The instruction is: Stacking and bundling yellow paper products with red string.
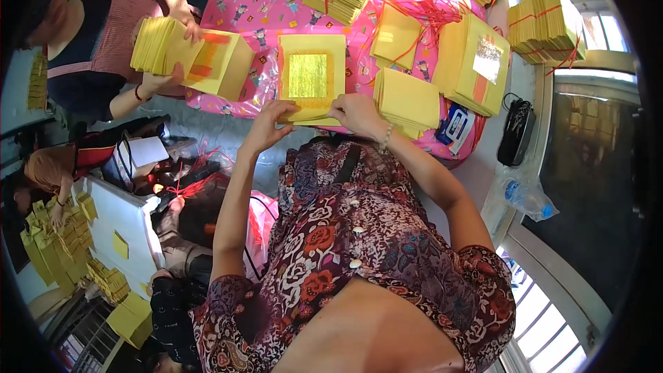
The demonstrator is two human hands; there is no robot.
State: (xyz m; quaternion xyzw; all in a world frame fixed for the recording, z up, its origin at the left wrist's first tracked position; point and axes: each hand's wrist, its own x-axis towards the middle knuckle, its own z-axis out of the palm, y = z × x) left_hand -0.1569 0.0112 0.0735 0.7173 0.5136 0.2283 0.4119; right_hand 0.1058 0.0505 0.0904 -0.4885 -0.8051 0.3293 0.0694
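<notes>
Pink figure-printed cloth (238, 14) dresses the sunlit counter (221, 102), where a yellow joss paper (311, 77) lies at 12 o'clock, its bright gold-foil square (308, 74) framed in orange. Left hand (271, 126) and right hand (357, 115) hold its near edge at 7 and 5 o'clock, fingers pinched narrow. Likely light, limp and easily creased, it seems best gripped by the plain margins, clear of the delicate, perhaps slick foil.

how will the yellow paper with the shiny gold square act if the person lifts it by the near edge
The yellow paper would probably flop, since it looks thin. It seems unlikely to roll or tip, lying broad and flat. The gold square may be a bit slippery, judging by its shine.
</notes>
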